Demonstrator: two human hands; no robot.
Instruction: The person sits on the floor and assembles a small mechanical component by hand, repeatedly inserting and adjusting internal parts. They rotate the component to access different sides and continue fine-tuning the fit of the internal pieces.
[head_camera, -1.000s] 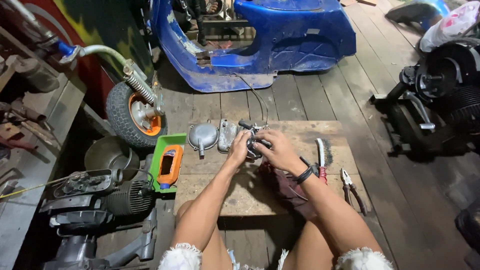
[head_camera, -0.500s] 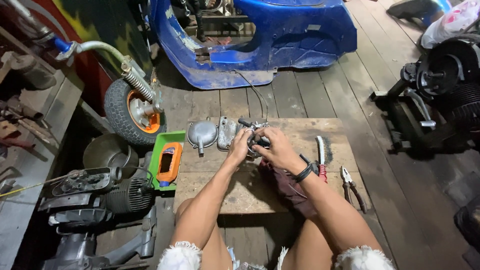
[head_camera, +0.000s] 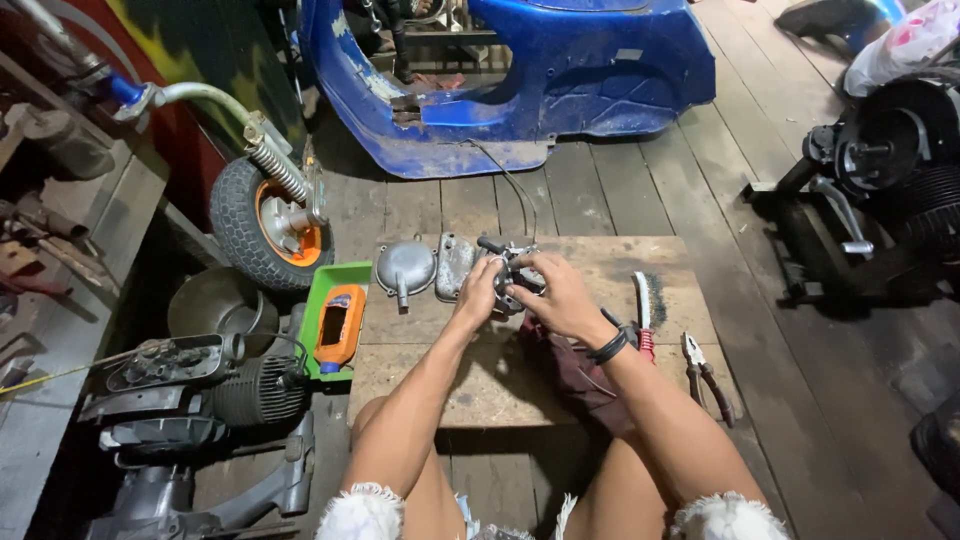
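Change since the earlier views: almost none. Both hands have stayed at the same spot on the surface (head_camera: 600, 262), closed on the same small metal part (head_camera: 507, 280); only a slight shift of the fingers shows, and the view has drifted a little. Judgement: the work on that part is continuing in place, with nothing picked up or set down in the interval.

Hands: the left hand (head_camera: 476, 294) grips the part from its left side, fingers curled around it. The right hand (head_camera: 556, 292) holds it from the right and above, fingertips pinched on its top. Neither hand is free. A dark band sits on the right wrist.

Position of the part: between the 2 hands, just above the far middle of the surface, touching both. A short dark stub projects from its upper left. Finer detail is hidden by the fingers.

Surroundings: 2 grey metal covers lie just left of the left hand, the domed cover (head_camera: 404, 266) and the flat cover (head_camera: 453, 264), side by side. A wire brush (head_camera: 643, 300) lies right of the right wrist, with pliers (head_camera: 704, 372) further right at the surface edge. A dark red cloth (head_camera: 570, 370) lies beneath the forearms. A green tray (head_camera: 322, 290) with an orange bottle (head_camera: 340, 326) stands off the left edge. A blue scooter body (head_camera: 560, 90) stands beyond, on the plank floor.
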